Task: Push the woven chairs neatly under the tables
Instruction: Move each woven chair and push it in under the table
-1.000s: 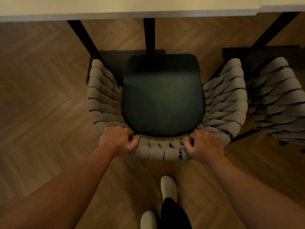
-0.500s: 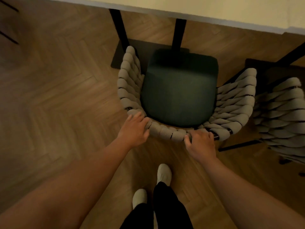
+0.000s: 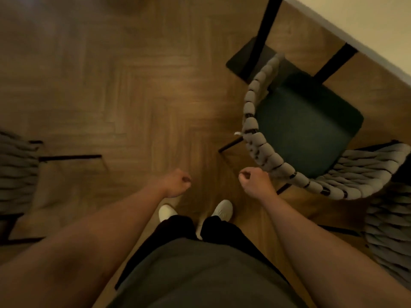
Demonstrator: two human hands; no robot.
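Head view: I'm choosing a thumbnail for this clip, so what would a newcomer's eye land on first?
The woven chair with its dark green seat, at right, facing the pale table in the upper right corner. Next, the two fists at centre over the wood floor, left hand and right hand, both holding nothing. A second woven chair sits at the left edge.

Left chair (image 3: pixel 15 174) blurred, cut by frame edge; right chair (image 3: pixel 389 230) cut off too; table (image 3: pixel 367 23) mostly out of frame.
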